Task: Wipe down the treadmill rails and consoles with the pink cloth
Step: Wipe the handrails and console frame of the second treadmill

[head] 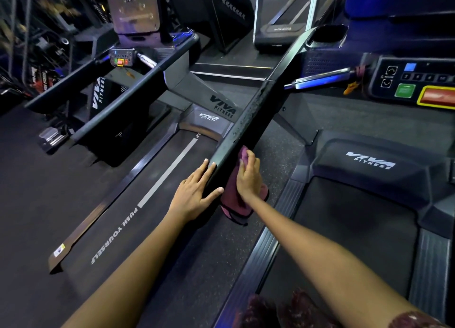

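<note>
Dim gym, dark speckled rubber floor [278,152].

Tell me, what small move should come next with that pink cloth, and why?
Probably slide the right hand, pressing the pink cloth, up the long black treadmill side rail: droplets speckle the rail farther along, and the left hand rests flat, steadying its near end.

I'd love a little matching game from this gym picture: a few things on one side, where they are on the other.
Things:
1. pink cloth
2. left hand
3. green button
4. PUSH YOURSELF lettering

Places:
A. on the treadmill belt
B. flat on the rail's near end
C. under the right hand, against the rail
D. on the console at far right

Pairs: 1-C, 2-B, 3-D, 4-A
</note>
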{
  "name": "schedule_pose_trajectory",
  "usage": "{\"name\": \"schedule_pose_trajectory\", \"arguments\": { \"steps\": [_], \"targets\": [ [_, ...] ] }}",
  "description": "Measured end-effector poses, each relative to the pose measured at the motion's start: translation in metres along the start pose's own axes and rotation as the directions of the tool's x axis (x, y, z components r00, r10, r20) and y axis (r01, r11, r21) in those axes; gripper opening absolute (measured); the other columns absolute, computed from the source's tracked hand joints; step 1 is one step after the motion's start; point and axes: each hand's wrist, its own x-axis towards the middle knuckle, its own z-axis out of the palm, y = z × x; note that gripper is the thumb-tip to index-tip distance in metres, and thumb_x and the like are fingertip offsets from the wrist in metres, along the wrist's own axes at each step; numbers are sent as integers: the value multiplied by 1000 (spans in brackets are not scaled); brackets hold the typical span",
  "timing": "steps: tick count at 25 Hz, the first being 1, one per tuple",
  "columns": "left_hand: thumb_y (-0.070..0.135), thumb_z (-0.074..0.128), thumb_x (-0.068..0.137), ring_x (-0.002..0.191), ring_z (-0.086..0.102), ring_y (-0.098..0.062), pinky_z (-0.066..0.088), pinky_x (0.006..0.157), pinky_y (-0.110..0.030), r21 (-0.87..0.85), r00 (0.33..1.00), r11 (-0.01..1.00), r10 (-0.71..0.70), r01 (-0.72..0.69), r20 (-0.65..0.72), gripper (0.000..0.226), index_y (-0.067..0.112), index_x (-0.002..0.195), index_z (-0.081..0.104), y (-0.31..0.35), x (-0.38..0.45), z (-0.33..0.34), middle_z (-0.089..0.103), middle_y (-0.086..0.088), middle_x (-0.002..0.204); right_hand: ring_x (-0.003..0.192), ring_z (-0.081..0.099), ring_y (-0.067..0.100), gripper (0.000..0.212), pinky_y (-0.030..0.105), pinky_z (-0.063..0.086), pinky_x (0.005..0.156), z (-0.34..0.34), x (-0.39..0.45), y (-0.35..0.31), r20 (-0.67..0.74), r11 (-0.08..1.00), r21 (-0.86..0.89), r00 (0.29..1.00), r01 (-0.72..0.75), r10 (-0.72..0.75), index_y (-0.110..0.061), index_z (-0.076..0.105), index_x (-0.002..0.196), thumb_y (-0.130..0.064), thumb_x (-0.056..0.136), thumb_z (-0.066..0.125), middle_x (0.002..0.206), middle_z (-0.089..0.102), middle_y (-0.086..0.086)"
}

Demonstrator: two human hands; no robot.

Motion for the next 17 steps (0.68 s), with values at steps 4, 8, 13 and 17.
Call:
{"name": "schedule_pose_trajectory", "arguments": {
  "steps": [4,8,13,17],
  "targets": [
    [67,37,85,131,38,-19,35,98,-35,-149,987,976,-154,160,54,68,21,134,37,7,17,-4,28,2,149,82,60,33,35,40,51,57,4,-30,3,35,965,-69,967,255,-253,-24,38,125,-37,92,34,108,54,14],
    [58,37,90,99,56,-26,40,68,-33,-87,973,980,-191,181,-130,49,14,110,42,22,36,4,45,-2,120,95,58,36,43,43,50,70,3,-9,8,80,1000,25,997,15,-17,-17,43,134,-36,95,37,117,50,14],
    [68,23,82,113,52,-29,47,76,-39,-64,969,989,-142,131,-205,71,15,127,39,17,38,9,35,-4,141,75,61,31,36,34,49,57,-11,2,-13,-10,917,-32,917,398,-399,-29,51,121,-42,91,38,101,56,12],
    [72,24,83,120,49,-30,46,84,-40,-107,966,984,-163,144,-199,75,16,132,36,18,38,11,29,-6,147,75,61,29,35,33,51,61,-17,13,1,110,714,-97,720,693,-685,-30,51,121,-37,86,47,99,58,13]
  ]
}}
